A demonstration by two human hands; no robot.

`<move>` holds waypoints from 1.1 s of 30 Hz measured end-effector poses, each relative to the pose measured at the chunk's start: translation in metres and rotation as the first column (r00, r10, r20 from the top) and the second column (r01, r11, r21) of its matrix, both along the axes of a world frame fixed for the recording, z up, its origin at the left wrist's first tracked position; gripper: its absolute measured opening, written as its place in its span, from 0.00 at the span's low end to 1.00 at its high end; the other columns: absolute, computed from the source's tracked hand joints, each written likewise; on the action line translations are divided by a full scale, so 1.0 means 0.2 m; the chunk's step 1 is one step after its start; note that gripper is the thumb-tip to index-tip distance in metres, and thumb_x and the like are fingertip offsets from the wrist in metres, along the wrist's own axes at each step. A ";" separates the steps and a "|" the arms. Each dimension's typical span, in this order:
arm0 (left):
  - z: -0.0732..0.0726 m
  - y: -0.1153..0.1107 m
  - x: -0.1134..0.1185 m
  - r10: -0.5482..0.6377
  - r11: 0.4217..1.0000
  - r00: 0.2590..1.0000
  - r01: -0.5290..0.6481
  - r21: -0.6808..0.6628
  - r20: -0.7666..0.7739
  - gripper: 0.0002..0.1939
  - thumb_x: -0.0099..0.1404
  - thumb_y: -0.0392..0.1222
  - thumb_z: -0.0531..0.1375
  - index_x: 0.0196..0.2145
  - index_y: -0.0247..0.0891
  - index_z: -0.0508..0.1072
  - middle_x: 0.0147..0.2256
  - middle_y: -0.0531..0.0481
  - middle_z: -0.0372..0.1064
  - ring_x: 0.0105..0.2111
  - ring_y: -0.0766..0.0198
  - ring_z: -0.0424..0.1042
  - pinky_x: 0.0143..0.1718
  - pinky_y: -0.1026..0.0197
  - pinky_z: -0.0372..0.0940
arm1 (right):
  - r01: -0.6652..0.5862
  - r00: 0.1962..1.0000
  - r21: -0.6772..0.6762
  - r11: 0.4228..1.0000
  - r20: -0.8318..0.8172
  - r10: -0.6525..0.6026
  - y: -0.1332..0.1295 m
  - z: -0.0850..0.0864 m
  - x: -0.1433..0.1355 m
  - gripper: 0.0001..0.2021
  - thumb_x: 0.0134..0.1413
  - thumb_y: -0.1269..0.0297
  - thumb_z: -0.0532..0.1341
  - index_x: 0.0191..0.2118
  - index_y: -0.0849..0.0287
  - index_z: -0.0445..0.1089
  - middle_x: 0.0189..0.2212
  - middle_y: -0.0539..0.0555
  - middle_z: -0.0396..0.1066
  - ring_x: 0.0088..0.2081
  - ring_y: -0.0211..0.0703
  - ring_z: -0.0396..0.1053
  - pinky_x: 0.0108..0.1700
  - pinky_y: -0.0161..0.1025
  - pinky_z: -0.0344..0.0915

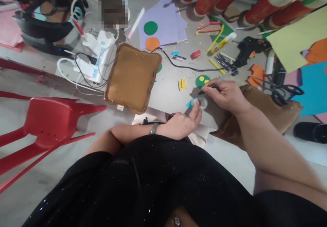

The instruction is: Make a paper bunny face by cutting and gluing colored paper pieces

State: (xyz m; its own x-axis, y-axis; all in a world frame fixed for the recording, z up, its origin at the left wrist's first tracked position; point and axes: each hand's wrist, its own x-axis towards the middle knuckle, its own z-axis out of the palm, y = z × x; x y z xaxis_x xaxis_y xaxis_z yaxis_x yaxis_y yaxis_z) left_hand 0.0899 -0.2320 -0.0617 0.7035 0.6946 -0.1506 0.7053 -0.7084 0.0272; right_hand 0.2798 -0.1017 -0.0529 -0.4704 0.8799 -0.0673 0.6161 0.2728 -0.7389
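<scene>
My left hand (182, 123) reaches in from the left, its fingers on a small clear round object (199, 103), which looks like a tape roll, near the table's front edge. A bit of blue paper (188, 103) shows beside it. My right hand (226, 94) is closed in a pinch around a thin stick-like tool, whose exact kind is unclear. Just beyond its fingertips lies a green paper disc (203, 81) with yellow dots. A folded yellow piece (182, 84) rests to the left of the disc.
A brown cushion (133, 79) lies left, beside a white power strip (103, 57). Another brown cushion (288, 113) is under my right forearm, with black-handled scissors (279, 97) on it. Red cups (204, 2) stand at the back. A red chair (51, 118) is at far left.
</scene>
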 end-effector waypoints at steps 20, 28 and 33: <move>0.05 0.01 -0.02 -0.023 0.999 1.000 0.022 -0.035 -0.014 0.33 0.76 0.29 0.46 0.76 0.23 0.59 0.73 0.12 0.53 0.32 0.61 0.81 0.25 0.59 0.70 | 0.082 0.995 -0.022 0.996 -0.049 -0.083 -0.04 -0.01 0.04 0.19 0.65 0.42 0.65 0.32 0.51 0.71 0.33 0.58 0.78 0.35 0.52 0.73 0.43 0.48 0.70; 0.03 0.01 -0.01 -0.008 1.000 1.000 0.008 -0.004 -0.013 0.33 0.76 0.28 0.46 0.75 0.24 0.60 0.74 0.15 0.54 0.31 0.62 0.81 0.24 0.60 0.70 | 0.092 0.993 0.044 0.995 -0.084 -0.088 -0.04 -0.05 0.06 0.19 0.65 0.44 0.65 0.31 0.54 0.72 0.33 0.57 0.79 0.34 0.47 0.74 0.44 0.44 0.72; 0.02 0.01 -0.01 0.002 1.000 1.000 -0.003 0.021 0.004 0.33 0.75 0.27 0.45 0.75 0.25 0.63 0.72 0.15 0.57 0.30 0.61 0.81 0.24 0.59 0.71 | 0.101 0.989 0.087 0.991 -0.118 -0.091 -0.03 -0.09 0.08 0.21 0.65 0.43 0.67 0.30 0.55 0.74 0.32 0.56 0.80 0.31 0.44 0.74 0.41 0.42 0.72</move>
State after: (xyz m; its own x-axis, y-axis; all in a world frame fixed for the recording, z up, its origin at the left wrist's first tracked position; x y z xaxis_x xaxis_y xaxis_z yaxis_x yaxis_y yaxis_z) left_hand 0.0881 -0.2302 -0.0569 0.7023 0.6993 -0.1329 0.7070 -0.7071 0.0154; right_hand 0.2958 -0.1080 -0.0705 -0.3834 0.9212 0.0658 0.5565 0.2873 -0.7796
